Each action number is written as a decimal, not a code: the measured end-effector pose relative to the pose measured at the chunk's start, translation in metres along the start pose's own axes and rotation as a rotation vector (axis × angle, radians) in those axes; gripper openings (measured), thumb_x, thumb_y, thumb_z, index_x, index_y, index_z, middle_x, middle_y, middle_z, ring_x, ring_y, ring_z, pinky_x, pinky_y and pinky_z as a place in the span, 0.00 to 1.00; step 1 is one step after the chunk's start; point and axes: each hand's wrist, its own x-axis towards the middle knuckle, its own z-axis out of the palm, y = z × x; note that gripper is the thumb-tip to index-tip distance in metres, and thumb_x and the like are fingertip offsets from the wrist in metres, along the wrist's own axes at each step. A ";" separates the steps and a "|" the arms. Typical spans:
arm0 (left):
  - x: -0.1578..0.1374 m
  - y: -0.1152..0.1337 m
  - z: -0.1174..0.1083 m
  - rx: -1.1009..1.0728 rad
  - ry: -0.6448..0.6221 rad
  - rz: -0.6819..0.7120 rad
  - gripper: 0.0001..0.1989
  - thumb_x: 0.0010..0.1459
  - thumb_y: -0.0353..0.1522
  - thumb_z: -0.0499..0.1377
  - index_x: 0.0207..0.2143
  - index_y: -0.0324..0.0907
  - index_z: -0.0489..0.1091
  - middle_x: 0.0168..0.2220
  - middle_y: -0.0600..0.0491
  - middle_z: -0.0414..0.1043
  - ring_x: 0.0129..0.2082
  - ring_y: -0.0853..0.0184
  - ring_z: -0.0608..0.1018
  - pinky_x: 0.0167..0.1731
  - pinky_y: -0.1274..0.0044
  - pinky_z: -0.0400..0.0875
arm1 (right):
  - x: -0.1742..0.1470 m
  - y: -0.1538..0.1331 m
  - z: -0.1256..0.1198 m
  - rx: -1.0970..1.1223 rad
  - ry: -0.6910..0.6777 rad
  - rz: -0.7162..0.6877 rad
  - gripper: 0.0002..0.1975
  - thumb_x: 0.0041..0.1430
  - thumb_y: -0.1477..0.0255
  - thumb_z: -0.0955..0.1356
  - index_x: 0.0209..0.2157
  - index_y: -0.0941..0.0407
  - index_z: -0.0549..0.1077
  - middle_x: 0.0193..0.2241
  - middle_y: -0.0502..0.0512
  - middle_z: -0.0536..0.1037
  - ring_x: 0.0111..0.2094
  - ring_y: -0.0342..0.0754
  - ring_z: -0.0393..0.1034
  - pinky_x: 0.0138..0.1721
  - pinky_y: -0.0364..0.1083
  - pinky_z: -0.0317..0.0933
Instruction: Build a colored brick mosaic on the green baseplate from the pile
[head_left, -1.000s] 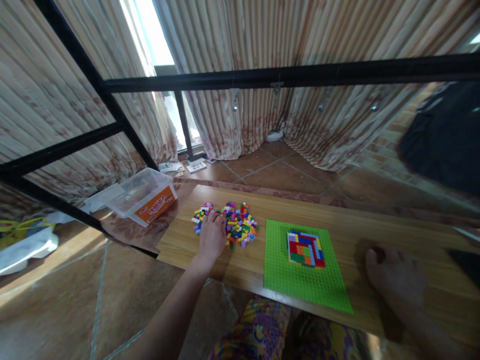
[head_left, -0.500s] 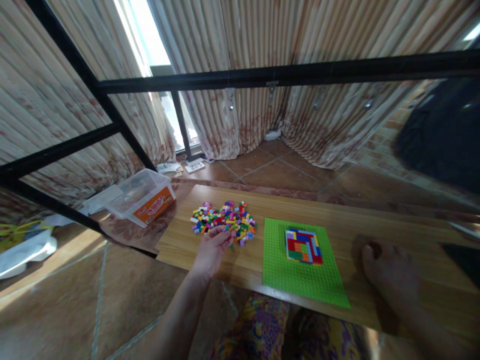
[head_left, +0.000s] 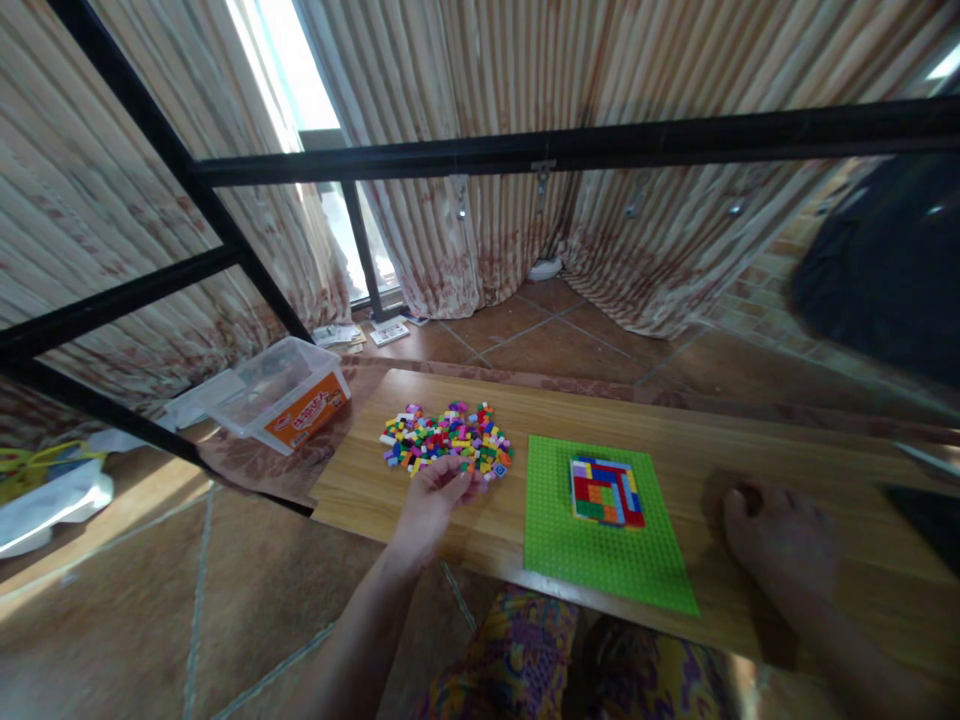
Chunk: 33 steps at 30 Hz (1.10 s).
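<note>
My left hand (head_left: 442,497) is at the near edge of a pile of small coloured building bricks (head_left: 427,432). Its thumb and fingers are pinched together, with what looks like a small green brick (head_left: 466,467) at the tips, partly hidden. To the right lies a green studded baseplate (head_left: 600,565). A flat, roughly square block of multicoloured bricks (head_left: 606,492) sits on it, in red, blue, orange, white, yellow and green. Beyond the plate my right hand (head_left: 784,535) rests on the wooden table, its fingers curled in and no brick showing.
The bricks and plate are on a long wooden table (head_left: 585,405). A clear plastic box (head_left: 289,390) with an orange label stands on the floor past its left end. A black metal frame (head_left: 450,158) crosses in front of striped curtains (head_left: 487,80). A dark flat object (head_left: 926,515) lies far right.
My left hand has shifted slightly right along the near edge of the pile. A loose green brick below its fingertips no longer shows on the table. My right hand stays put.
</note>
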 end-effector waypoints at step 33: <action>0.048 -0.003 -0.023 0.539 0.194 0.173 0.06 0.53 0.36 0.58 0.30 0.43 0.70 0.18 0.58 0.69 0.19 0.69 0.73 0.21 0.79 0.66 | 0.001 0.006 0.009 -0.047 0.018 -0.026 0.25 0.63 0.61 0.54 0.46 0.60 0.74 0.41 0.67 0.76 0.43 0.60 0.68 0.44 0.53 0.57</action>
